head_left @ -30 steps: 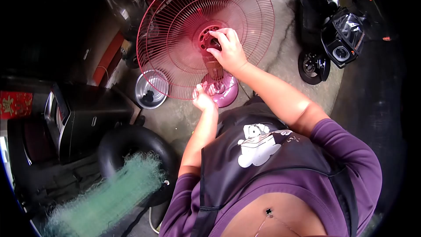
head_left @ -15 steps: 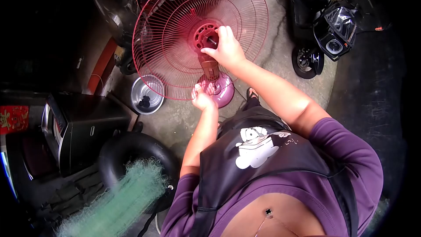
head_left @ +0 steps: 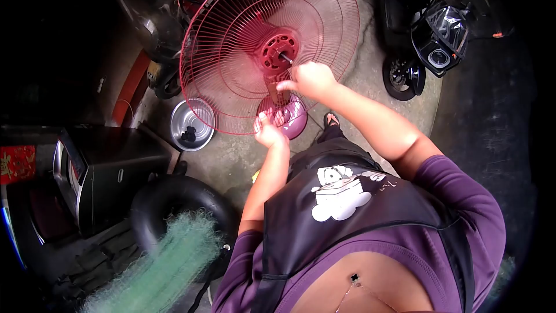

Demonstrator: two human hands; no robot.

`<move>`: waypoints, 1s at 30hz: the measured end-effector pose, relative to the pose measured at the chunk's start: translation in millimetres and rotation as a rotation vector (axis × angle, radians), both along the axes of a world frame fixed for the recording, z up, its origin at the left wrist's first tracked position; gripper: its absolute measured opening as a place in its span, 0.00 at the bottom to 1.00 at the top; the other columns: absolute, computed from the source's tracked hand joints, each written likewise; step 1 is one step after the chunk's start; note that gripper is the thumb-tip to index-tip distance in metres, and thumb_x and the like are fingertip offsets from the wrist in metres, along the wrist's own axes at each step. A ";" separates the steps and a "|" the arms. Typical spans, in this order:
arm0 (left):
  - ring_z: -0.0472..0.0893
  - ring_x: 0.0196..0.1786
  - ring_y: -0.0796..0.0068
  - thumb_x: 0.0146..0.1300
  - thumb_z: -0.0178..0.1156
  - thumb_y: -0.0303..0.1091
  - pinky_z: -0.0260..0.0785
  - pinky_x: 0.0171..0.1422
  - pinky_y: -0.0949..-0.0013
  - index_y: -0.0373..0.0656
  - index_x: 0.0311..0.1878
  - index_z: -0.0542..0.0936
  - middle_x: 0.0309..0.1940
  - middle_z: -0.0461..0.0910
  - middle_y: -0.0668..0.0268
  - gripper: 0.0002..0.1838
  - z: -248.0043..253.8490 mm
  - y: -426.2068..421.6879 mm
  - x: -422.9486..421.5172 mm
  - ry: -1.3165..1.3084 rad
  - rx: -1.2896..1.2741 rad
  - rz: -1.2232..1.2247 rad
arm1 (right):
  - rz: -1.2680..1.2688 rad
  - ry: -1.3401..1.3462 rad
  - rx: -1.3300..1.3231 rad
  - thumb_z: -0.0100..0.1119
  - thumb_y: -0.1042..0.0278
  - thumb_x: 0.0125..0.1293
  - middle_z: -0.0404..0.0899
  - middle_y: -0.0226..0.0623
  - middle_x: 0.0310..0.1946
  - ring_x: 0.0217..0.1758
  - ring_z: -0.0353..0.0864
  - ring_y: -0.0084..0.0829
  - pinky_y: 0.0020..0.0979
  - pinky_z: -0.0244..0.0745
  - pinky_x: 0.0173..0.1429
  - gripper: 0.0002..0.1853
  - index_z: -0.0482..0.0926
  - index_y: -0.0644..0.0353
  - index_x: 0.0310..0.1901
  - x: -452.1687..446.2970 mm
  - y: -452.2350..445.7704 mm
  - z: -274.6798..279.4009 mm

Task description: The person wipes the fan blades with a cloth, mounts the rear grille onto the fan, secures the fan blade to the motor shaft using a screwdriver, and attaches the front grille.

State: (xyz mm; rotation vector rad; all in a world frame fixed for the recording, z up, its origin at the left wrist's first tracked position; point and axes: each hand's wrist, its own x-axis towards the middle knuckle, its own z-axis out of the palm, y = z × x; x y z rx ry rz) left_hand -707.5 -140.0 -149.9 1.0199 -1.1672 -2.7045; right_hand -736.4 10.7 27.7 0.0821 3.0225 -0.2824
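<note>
A red wire fan grille (head_left: pixel 226 40) stands tilted in front of me, with no blades in it. At its centre is a red hub (head_left: pixel 270 59) with a bare metal shaft (head_left: pixel 286 58) sticking out. The purple round fan base (head_left: pixel 294 120) rests on the floor below. My left hand (head_left: pixel 270 131) is closed around the grille's lower rim. Just below and right of the shaft, apart from it, is my right hand (head_left: pixel 314 81), fingers curled and thumb pointing left; whether it holds something small is hidden.
A metal basin (head_left: pixel 202 110) with a dark item in it sits left of the fan. Nearer are a black inner tube (head_left: pixel 153 208), green netting (head_left: pixel 168 261) and a black cabinet-like box (head_left: pixel 130 162). A parked motorbike (head_left: pixel 443 40) stands at the upper right.
My right hand has drawn back from the hub, down and to the right, uncovering the shaft. My left hand stays on the rim. The grille has shifted slightly right in view.
</note>
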 end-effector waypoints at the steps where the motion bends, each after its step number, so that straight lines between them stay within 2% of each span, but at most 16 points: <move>1: 0.83 0.30 0.59 0.75 0.51 0.34 0.81 0.32 0.60 0.33 0.49 0.71 0.41 0.82 0.51 0.12 2.2 -1.4 1.5 0.011 -0.026 -0.042 | -0.006 -0.022 -0.043 0.59 0.27 0.55 0.84 0.42 0.26 0.33 0.86 0.42 0.42 0.81 0.39 0.34 0.85 0.56 0.36 6.8 -2.7 6.0; 3: 0.84 0.31 0.56 0.76 0.50 0.36 0.81 0.32 0.59 0.35 0.49 0.71 0.42 0.82 0.51 0.12 4.7 -1.9 0.4 0.022 -0.047 -0.077 | -0.068 0.336 -0.287 0.66 0.33 0.54 0.85 0.42 0.29 0.33 0.86 0.44 0.42 0.81 0.39 0.33 0.80 0.55 0.49 18.7 -3.0 1.3; 6: 0.84 0.31 0.57 0.76 0.50 0.36 0.81 0.32 0.60 0.34 0.48 0.71 0.40 0.82 0.52 0.12 1.3 -4.4 5.8 0.039 -0.037 -0.105 | -0.028 0.503 -0.335 0.70 0.37 0.51 0.85 0.42 0.31 0.34 0.86 0.45 0.43 0.80 0.39 0.36 0.75 0.53 0.55 22.2 -1.5 18.6; 9: 0.84 0.31 0.58 0.76 0.50 0.36 0.80 0.31 0.60 0.34 0.48 0.71 0.40 0.81 0.52 0.12 2.9 -3.2 6.1 0.038 -0.033 -0.084 | -0.144 0.315 -0.165 0.71 0.35 0.49 0.84 0.41 0.28 0.35 0.85 0.46 0.44 0.80 0.40 0.37 0.75 0.52 0.55 18.5 7.2 5.4; 11: 0.83 0.28 0.64 0.74 0.54 0.33 0.78 0.28 0.66 0.33 0.46 0.73 0.39 0.82 0.54 0.10 13.0 -1.6 3.7 0.009 -0.022 -0.048 | -0.138 0.005 -0.114 0.72 0.35 0.48 0.83 0.40 0.25 0.35 0.85 0.46 0.44 0.79 0.41 0.40 0.72 0.53 0.57 18.1 17.5 3.1; 13: 0.83 0.28 0.63 0.74 0.54 0.33 0.78 0.28 0.66 0.33 0.47 0.73 0.39 0.82 0.54 0.10 15.2 -2.1 3.0 0.017 -0.011 -0.037 | -0.182 0.045 -0.256 0.73 0.39 0.49 0.82 0.40 0.25 0.34 0.85 0.45 0.44 0.79 0.39 0.41 0.70 0.52 0.60 30.5 13.8 5.2; 14: 0.83 0.28 0.63 0.74 0.54 0.32 0.78 0.28 0.66 0.33 0.48 0.73 0.40 0.82 0.53 0.10 15.0 -2.6 5.9 0.019 -0.005 -0.037 | -0.144 0.189 -0.339 0.76 0.44 0.49 0.81 0.37 0.23 0.30 0.84 0.40 0.41 0.76 0.36 0.38 0.72 0.54 0.59 32.9 11.8 6.4; 17: 0.84 0.32 0.58 0.75 0.51 0.35 0.80 0.30 0.61 0.36 0.49 0.70 0.42 0.81 0.52 0.11 10.3 -4.3 6.5 0.021 -0.016 -0.080 | -0.045 0.242 -0.395 0.75 0.49 0.50 0.82 0.40 0.24 0.33 0.85 0.42 0.44 0.77 0.38 0.37 0.71 0.51 0.60 27.9 4.5 26.6; 18: 0.84 0.31 0.58 0.75 0.51 0.36 0.80 0.30 0.61 0.36 0.49 0.70 0.42 0.81 0.51 0.11 11.3 -3.4 5.8 0.005 -0.017 -0.065 | -0.127 0.121 -0.333 0.75 0.49 0.51 0.82 0.39 0.24 0.33 0.85 0.41 0.42 0.77 0.37 0.40 0.67 0.48 0.65 26.9 2.7 22.2; 20: 0.84 0.32 0.58 0.76 0.51 0.36 0.80 0.31 0.61 0.36 0.49 0.70 0.42 0.82 0.51 0.11 6.6 -3.0 3.9 0.009 -0.033 -0.068 | -0.136 0.021 -0.344 0.74 0.50 0.52 0.81 0.38 0.23 0.34 0.85 0.40 0.41 0.77 0.37 0.43 0.64 0.46 0.68 28.7 12.3 -4.8; 23: 0.84 0.30 0.60 0.75 0.52 0.34 0.79 0.30 0.63 0.34 0.49 0.71 0.41 0.82 0.52 0.11 7.1 -4.0 3.5 0.013 -0.023 -0.059 | -0.159 -0.008 -0.335 0.74 0.55 0.53 0.83 0.42 0.35 0.35 0.85 0.43 0.41 0.79 0.40 0.45 0.59 0.42 0.72 33.6 9.2 13.9; 25: 0.83 0.29 0.62 0.74 0.54 0.32 0.78 0.28 0.65 0.33 0.50 0.72 0.41 0.81 0.53 0.11 6.7 -4.3 8.3 0.016 -0.004 -0.060 | -0.098 0.334 -0.288 0.75 0.63 0.52 0.75 0.45 0.54 0.40 0.83 0.46 0.46 0.80 0.46 0.41 0.65 0.46 0.69 33.0 1.0 33.6; 26: 0.83 0.29 0.62 0.74 0.54 0.32 0.78 0.28 0.65 0.33 0.50 0.72 0.41 0.81 0.53 0.11 6.5 -4.0 8.4 0.008 -0.001 -0.057 | 0.008 0.508 -0.236 0.74 0.69 0.50 0.64 0.47 0.63 0.46 0.81 0.48 0.46 0.80 0.51 0.40 0.68 0.46 0.67 27.0 1.9 30.5; 27: 0.83 0.29 0.62 0.74 0.54 0.32 0.78 0.28 0.64 0.33 0.50 0.72 0.41 0.82 0.52 0.11 6.2 -3.5 7.5 0.002 0.003 -0.054 | 0.002 0.514 -0.235 0.74 0.69 0.50 0.64 0.47 0.63 0.46 0.81 0.48 0.46 0.80 0.51 0.40 0.68 0.46 0.67 17.2 6.2 23.5; 29: 0.83 0.29 0.62 0.74 0.54 0.33 0.78 0.29 0.64 0.33 0.49 0.72 0.40 0.82 0.52 0.11 3.8 -2.1 7.4 0.018 0.007 -0.056 | 0.273 0.634 -0.061 0.73 0.67 0.50 0.65 0.48 0.63 0.55 0.79 0.49 0.43 0.81 0.52 0.38 0.69 0.44 0.65 -3.7 14.8 6.8; 30: 0.84 0.30 0.60 0.75 0.53 0.35 0.79 0.29 0.63 0.36 0.48 0.72 0.40 0.82 0.53 0.11 3.2 -1.4 7.7 0.014 -0.009 -0.055 | 0.283 0.669 -0.095 0.72 0.66 0.50 0.69 0.47 0.56 0.51 0.80 0.47 0.41 0.81 0.50 0.35 0.71 0.51 0.62 -10.1 12.5 5.1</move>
